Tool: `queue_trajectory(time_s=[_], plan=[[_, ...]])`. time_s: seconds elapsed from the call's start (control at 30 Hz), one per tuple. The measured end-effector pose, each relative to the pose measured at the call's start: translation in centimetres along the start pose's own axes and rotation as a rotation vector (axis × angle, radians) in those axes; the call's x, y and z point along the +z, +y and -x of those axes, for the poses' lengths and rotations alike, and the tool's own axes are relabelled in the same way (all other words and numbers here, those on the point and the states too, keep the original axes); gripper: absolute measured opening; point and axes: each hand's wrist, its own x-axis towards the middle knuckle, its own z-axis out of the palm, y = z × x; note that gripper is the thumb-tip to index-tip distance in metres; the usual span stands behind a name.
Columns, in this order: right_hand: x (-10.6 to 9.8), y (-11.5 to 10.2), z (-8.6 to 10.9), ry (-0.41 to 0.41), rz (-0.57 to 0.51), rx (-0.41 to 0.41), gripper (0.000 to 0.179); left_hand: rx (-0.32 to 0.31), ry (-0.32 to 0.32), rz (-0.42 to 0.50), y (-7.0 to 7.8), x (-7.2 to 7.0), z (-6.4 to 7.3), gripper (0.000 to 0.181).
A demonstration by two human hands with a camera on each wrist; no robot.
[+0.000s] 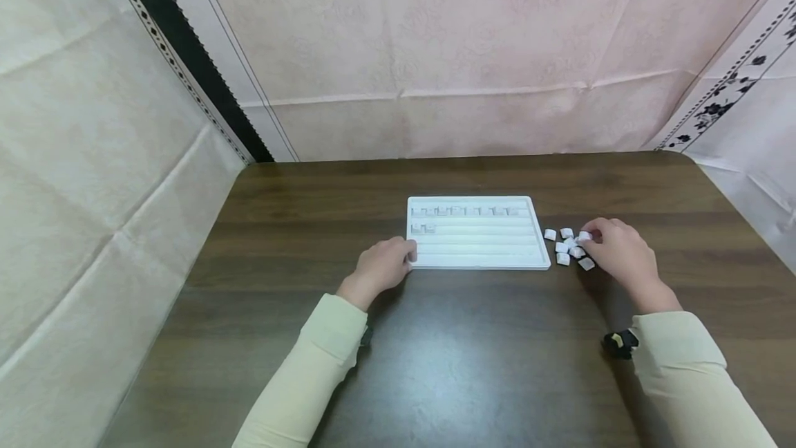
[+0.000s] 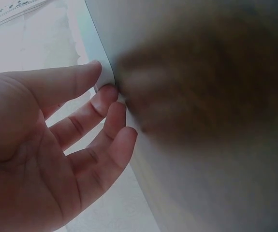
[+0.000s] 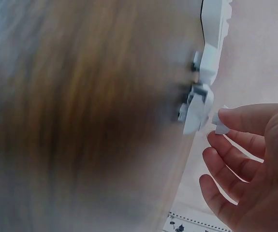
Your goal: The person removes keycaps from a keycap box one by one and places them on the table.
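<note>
A white tray (image 1: 472, 259) with stepped rows lies on the table. Small pieces fill most of its top row (image 1: 469, 211), and a couple more sit at the left of the second row. My left hand (image 1: 384, 263) holds the tray's left edge; in the left wrist view, thumb and index finger (image 2: 105, 96) meet at its corner. Right of the tray is a loose cluster of white keycaps (image 1: 562, 259). Over the cluster's right side, my right hand (image 1: 622, 254) pinches one white keycap (image 3: 221, 126) between thumb and index finger, the other fingers loosely bent.
The brown wooden table (image 1: 435, 351) extends around the tray, its far edge against a pale cloth backdrop (image 1: 435, 54). Another cloth (image 1: 93, 178) hangs on the left. A black band (image 1: 620, 344) shows at the right wrist.
</note>
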Motion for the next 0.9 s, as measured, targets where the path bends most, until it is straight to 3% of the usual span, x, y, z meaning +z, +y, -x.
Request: queue_trajectory(time_s=[0.17, 0.37, 0.9], plan=[[-0.4, 0.8, 0.3, 0.001, 0.012, 0.005, 0.025, -0.001, 0.006, -0.003, -0.1, 0.0, 0.0, 0.007], [-0.4, 1.7, 0.4, -0.087, 0.035, 0.011, 0.027, -0.001, -0.003, -0.009, -0.1, 0.0, -0.1, 0.007], [-0.5, 1.8, 0.1, -0.178, 0.059, 0.002, 0.032, -0.008, -0.01, 0.007, -0.1, 0.1, 0.0, 0.008]])
